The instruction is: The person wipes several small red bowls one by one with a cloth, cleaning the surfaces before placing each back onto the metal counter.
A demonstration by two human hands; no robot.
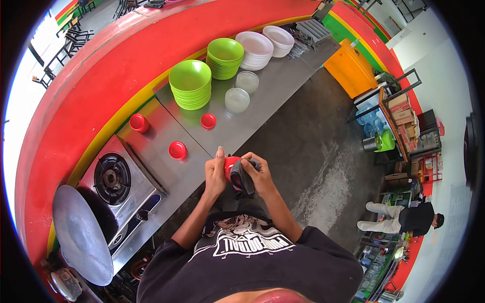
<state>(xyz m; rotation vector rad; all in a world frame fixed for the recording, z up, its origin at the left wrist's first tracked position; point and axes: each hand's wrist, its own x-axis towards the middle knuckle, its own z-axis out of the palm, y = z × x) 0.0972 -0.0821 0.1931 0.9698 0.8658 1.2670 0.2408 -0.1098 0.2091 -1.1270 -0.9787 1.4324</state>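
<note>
Head view, so everything was seen from above. A red cup (229, 164) was held up in front of the shirt, just off the counter's (199, 132) near edge. It was gripped by the left hand (216, 174), with the fingers curled and the thumb pointed up alongside it. A dark cloth (243, 183) was pinched between the thumb and bent fingers of the right hand (257, 174) and pressed against the cup's other side, with the loose end hanging down. The cup was half covered by cloth and fingers, so its shape was only partly shown; probably a match for the three small red cups (177, 150) set apart on the counter.

Green bowls (190, 81) were stacked in two piles, with white dishes (254, 45) piled beside them and two clear tubs (237, 100) placed nearby. A gas stove (112, 179) was set at the left, with a big wok (82, 235) tilted beside it. Another person (417, 219) could be seen well apart, at the far right.
</note>
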